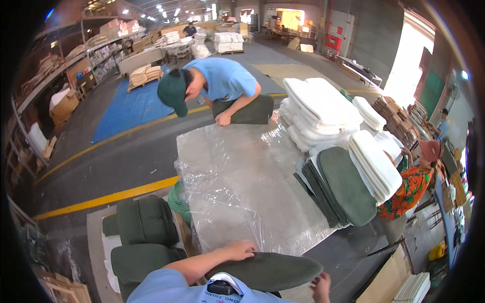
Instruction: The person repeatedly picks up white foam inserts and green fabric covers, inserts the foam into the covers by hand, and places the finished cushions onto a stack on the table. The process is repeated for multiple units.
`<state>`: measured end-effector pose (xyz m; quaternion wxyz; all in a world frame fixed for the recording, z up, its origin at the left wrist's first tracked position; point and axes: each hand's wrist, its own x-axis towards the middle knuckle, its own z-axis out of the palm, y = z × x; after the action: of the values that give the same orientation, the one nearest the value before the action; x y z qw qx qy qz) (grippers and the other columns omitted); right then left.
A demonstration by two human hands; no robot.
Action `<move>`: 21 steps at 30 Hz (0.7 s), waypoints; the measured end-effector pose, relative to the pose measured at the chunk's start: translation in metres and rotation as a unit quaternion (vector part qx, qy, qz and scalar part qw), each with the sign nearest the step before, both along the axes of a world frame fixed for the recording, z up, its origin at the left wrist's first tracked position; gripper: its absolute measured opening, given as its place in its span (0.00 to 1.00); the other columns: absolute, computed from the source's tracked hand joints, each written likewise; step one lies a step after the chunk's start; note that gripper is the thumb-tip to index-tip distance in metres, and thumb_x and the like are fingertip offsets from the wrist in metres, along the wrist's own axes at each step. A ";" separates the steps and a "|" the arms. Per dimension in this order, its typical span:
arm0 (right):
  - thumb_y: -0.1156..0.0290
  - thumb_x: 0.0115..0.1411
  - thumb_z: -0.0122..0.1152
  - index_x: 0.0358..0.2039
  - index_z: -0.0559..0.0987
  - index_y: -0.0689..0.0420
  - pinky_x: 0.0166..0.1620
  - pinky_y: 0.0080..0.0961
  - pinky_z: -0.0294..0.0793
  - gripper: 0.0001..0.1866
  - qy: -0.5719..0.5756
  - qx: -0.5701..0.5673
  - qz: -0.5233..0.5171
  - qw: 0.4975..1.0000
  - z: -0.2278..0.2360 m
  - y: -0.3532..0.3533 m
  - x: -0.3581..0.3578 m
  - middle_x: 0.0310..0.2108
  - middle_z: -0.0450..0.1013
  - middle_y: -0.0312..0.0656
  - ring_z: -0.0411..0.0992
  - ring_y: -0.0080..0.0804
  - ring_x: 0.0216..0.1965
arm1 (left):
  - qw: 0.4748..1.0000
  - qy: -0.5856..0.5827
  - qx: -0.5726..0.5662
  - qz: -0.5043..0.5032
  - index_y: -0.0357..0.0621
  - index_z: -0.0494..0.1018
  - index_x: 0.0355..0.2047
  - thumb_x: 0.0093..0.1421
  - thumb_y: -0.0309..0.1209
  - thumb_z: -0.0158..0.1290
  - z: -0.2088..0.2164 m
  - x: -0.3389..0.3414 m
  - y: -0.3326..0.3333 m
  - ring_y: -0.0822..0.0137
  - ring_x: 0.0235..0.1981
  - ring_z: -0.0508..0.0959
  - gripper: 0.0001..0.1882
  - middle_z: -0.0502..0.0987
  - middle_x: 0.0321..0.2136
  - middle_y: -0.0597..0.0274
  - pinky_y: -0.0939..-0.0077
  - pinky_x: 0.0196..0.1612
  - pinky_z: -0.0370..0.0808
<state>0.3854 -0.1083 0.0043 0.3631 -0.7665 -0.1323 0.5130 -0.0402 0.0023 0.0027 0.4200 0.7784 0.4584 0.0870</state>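
Head-worn fisheye view, facing down and forward, left hand [241,250] and right hand [321,288] close, plastic-covered table [247,194] beyond

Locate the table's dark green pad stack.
The dark green pad stack sits right of centre in the head view, at the table's right edge, beside white pads.

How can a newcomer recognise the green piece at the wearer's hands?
Find the central plastic-covered surface. At its near edge, the wearer's left hand touches a flat, dark green piece whose rounded end points toward the right hand. Unlike the green stack, it is single; unlike the green piece at the far edge, it is near the wearer.
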 end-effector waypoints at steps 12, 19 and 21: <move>0.61 0.47 0.77 0.65 0.74 0.48 0.66 0.54 0.63 0.42 -0.403 0.278 0.755 0.437 0.157 0.011 -0.183 0.60 0.75 0.46 0.73 0.49 0.62 | 0.809 -0.216 -0.200 0.510 0.47 0.80 0.52 0.69 0.34 0.53 -0.004 -0.097 -0.141 0.61 0.39 0.85 0.14 0.85 0.40 0.55 0.67 0.44 0.80; 0.58 0.52 0.75 0.59 0.78 0.50 0.46 0.46 0.81 0.33 -0.339 0.267 0.701 0.568 0.170 0.059 -0.201 0.39 0.83 0.50 0.82 0.54 0.42 | 0.660 -0.491 -0.379 0.424 0.50 0.45 0.75 0.70 0.35 0.59 -0.002 -0.093 -0.165 0.55 0.51 0.80 0.43 0.77 0.55 0.53 0.46 0.52 0.78; 0.59 0.53 0.77 0.56 0.80 0.55 0.48 0.39 0.80 0.31 -0.309 0.259 0.615 0.677 0.191 0.060 -0.198 0.37 0.83 0.53 0.83 0.49 0.42 | 0.678 -0.454 -0.385 0.432 0.48 0.50 0.75 0.70 0.36 0.60 0.021 -0.069 -0.148 0.57 0.59 0.77 0.41 0.76 0.58 0.54 0.47 0.55 0.77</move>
<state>0.1876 -0.0488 0.1956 0.0881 -0.5019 -0.8065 0.2998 -0.1090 -0.1456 0.0233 0.7546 0.1289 0.4898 0.4172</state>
